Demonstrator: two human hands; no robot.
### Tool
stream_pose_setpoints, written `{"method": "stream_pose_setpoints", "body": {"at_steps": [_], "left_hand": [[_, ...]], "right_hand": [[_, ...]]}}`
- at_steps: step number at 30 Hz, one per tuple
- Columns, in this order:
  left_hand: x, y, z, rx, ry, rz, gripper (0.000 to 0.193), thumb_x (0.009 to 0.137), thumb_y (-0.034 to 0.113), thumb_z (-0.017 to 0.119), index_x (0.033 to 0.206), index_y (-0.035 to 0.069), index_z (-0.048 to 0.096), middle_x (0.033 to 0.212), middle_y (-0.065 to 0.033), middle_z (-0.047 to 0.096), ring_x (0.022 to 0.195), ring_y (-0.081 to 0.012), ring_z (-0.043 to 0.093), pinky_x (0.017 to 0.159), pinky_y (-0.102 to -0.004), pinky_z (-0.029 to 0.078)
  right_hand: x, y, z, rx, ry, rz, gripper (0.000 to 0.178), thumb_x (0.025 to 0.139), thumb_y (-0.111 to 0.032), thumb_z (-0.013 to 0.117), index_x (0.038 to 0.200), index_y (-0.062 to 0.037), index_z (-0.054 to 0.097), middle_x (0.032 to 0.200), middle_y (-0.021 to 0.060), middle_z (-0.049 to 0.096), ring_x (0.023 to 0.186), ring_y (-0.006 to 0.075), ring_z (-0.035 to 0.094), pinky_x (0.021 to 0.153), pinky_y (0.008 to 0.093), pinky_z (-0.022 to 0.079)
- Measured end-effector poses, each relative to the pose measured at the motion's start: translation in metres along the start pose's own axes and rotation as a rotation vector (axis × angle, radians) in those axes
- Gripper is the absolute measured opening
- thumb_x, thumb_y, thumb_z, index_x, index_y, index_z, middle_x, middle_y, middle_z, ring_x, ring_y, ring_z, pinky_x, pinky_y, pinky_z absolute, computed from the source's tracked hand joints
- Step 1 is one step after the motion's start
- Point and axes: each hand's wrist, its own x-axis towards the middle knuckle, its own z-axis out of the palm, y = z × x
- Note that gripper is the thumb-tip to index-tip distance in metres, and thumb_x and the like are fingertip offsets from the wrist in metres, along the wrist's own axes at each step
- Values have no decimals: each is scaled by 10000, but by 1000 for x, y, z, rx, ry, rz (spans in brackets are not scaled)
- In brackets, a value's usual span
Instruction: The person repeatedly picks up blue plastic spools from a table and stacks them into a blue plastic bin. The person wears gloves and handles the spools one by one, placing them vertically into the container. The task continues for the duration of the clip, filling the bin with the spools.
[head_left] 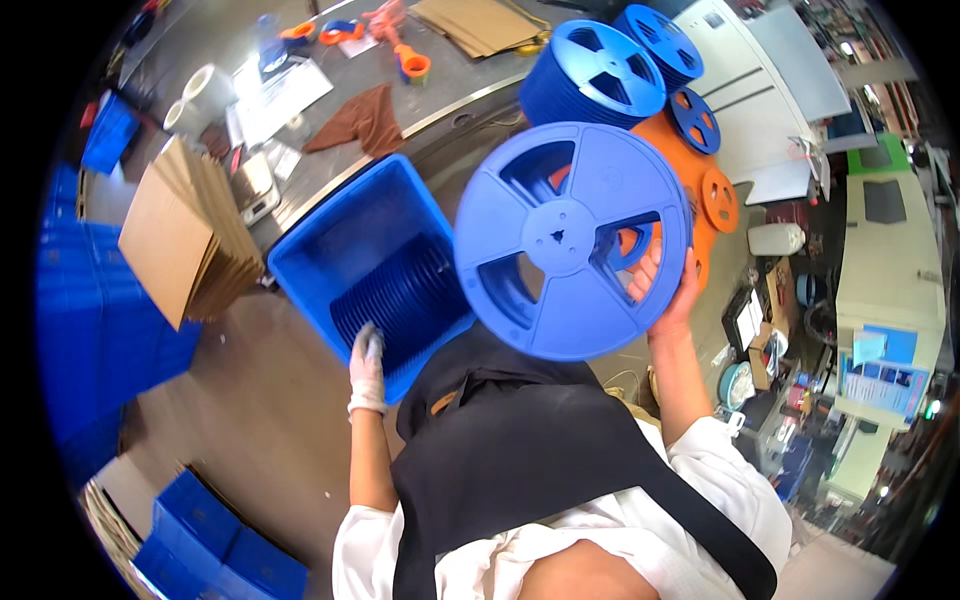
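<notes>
My right hand [668,285] grips a large blue plastic reel [600,310] by its right rim, fingers showing through one of its openings. The reel is raised in front of me, with its spoked face and small centre hole toward me. Below and to the left, a blue bin [345,215] holds a row of dark blue reels [400,295] standing on edge. My left hand [367,360], in a white glove, is closed over the bin's near left rim beside those reels. The raised reel covers the bin's right side.
Stacked blue reels [600,70] stand on an orange surface [655,135] beyond the raised reel. A grey workbench [455,80] carries tape dispensers, a brown cloth [362,122] and cardboard. Folded cardboard [185,235] and blue crates [110,320] are at left.
</notes>
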Motion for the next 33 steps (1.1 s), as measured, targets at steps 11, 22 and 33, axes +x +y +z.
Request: {"method": "stream_pose_setpoints", "body": {"at_steps": [11, 22, 33], "left_hand": [[-103, 251, 129, 908, -210, 952, 683, 855, 432, 594, 1378, 7, 482, 1435, -223, 458, 1374, -380, 382, 1177, -498, 213], [-100, 220, 134, 815, -125, 1014, 577, 857, 290, 571, 1364, 26, 492, 1417, -198, 482, 1349, -360, 418, 1159, -499, 241], [-51, 112, 70, 842, 364, 687, 603, 916, 281, 569, 1434, 17, 411, 1475, -247, 397, 1374, -446, 343, 1151, -507, 252]], "right_hand": [[-25, 110, 70, 334, -459, 385, 508, 943, -604, 501, 909, -104, 421, 585, -29, 319, 441, 87, 244, 455, 257, 230], [-35, 90, 68, 187, -488, 479, 527, 915, -633, 530, 833, -131, 393, 539, -38, 286, 410, 89, 247, 422, 264, 235], [-28, 61, 51, 284, -357, 317, 484, 919, -569, 576, 884, -118, 404, 599, -40, 283, 477, 92, 267, 479, 269, 245]]}}
